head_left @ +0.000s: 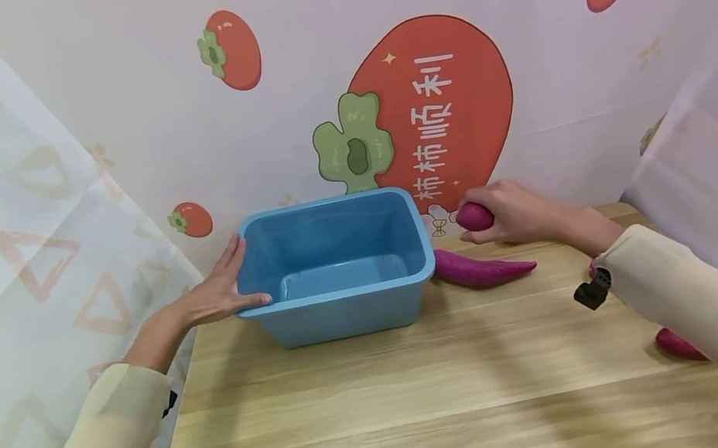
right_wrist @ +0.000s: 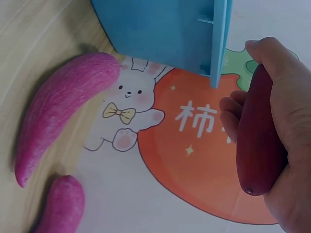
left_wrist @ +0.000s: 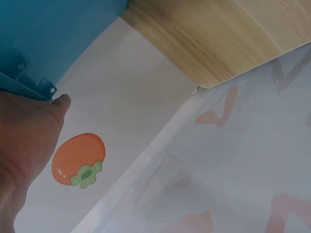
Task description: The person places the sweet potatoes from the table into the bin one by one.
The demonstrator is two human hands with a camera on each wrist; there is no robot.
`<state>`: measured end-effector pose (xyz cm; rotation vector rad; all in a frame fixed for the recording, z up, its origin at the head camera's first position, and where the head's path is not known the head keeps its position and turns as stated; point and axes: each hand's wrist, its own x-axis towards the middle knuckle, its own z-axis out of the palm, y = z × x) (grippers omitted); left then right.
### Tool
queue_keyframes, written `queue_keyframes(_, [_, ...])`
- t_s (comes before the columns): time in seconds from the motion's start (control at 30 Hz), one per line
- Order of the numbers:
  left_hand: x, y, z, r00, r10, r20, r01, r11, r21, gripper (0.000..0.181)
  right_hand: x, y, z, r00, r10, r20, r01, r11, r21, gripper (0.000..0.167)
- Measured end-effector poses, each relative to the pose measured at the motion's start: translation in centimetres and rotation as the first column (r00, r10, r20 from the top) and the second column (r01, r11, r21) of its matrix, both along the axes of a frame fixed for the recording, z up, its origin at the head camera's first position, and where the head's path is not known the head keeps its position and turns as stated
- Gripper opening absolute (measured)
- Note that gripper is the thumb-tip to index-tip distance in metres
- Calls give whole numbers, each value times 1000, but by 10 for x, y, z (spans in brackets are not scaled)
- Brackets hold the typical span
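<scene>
My right hand [head_left: 511, 212] holds a purple sweet potato [head_left: 475, 216] above the table, just right of a blue plastic bin [head_left: 342, 317]. In the right wrist view, fingers and thumb wrap round the dark sweet potato [right_wrist: 260, 138], which points lengthwise along the palm. My left hand [head_left: 217, 287] grips the bin's left rim, thumb over the front corner and fingers along the left side. In the left wrist view part of that hand [left_wrist: 29, 141] is hidden by the rim. The bin's visible inside holds nothing. Another sweet potato [head_left: 482, 269] lies beside the bin's right wall.
More sweet potatoes lie at the right: one [head_left: 680, 345] partly under my right sleeve [head_left: 704, 310], another barely showing by the cuff. The wooden table [head_left: 396, 414] meets a printed cloth backdrop [head_left: 560, 67] behind the bin, with cloth on both sides.
</scene>
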<state>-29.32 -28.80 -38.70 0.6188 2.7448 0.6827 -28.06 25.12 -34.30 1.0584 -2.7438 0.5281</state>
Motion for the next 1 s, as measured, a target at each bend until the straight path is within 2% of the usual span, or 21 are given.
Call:
queue_keyframes(0.3, [1, 1, -3, 1000, 11, -20, -11, 1000, -1, 127, -7, -12, 14, 1000, -1, 2, 1, 1000, -18, 47])
queue_keyframes(0.47, [1, 1, -5, 999, 17, -30, -17, 1000, 4, 127, -13, -20, 23, 999, 35, -12, -35, 999, -25, 48])
queue_keyframes(0.63, [2, 1, -7, 999, 13, -33, -12, 1000, 28, 128, -17, -31, 33, 998, 58, -20, -58, 998, -8, 43])
queue_keyframes(0.83, [3, 0, -9, 999, 15, -34, -13, 999, 52, 130, -22, -43, 43, 998, 59, -30, -58, 998, 23, 47])
queue_keyframes(1.0, [2, -1, -8, 999, 17, -30, -15, 998, 57, 130, -24, -53, 48, 996, 84, -30, -83, 996, 32, 44])
